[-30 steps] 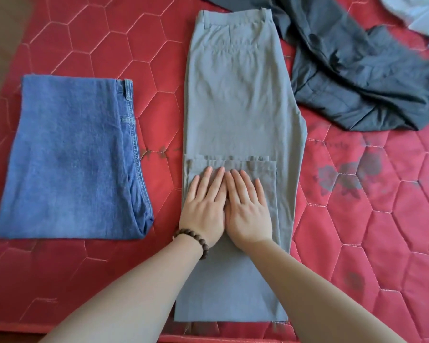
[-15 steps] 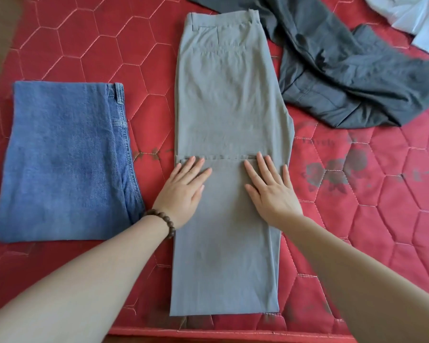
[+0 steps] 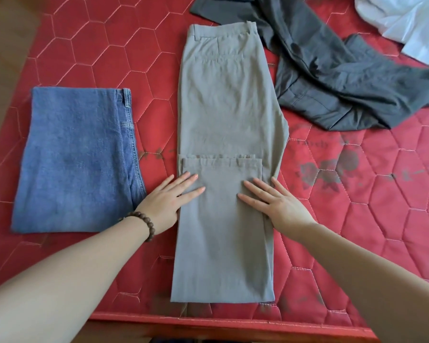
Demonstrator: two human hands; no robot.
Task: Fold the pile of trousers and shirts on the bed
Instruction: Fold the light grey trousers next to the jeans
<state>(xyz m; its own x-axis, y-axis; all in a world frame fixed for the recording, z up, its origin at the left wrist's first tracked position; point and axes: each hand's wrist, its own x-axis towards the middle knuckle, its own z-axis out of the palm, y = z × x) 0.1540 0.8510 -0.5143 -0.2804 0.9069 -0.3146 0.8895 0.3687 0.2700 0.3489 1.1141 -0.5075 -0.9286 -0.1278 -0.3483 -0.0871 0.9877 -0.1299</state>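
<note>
- Grey trousers [image 3: 229, 144] lie lengthwise mid-bed, fold at the near mattress [image 3: 357, 219] edge, hems doubled back to mid-length.
- Left hand [image 3: 167, 199] lies flat and open across their left edge; right hand [image 3: 275, 203], flat and open, across the right edge.
- Folded jeans [image 3: 77, 162] sit left, bare mattress between.
- Right side lies open.
- Farther right: dark trousers [image 3: 344, 78], crumpled, touching the grey waistband; white shirt [image 3: 404, 23] at the corner.

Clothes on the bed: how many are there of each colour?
Blue: 1, the folded jeans
Light grey: 1, the trousers being folded
Dark grey: 1, the crumpled garment
White: 1, the piece at the far right corner, partly out of view
Total: 4
</note>
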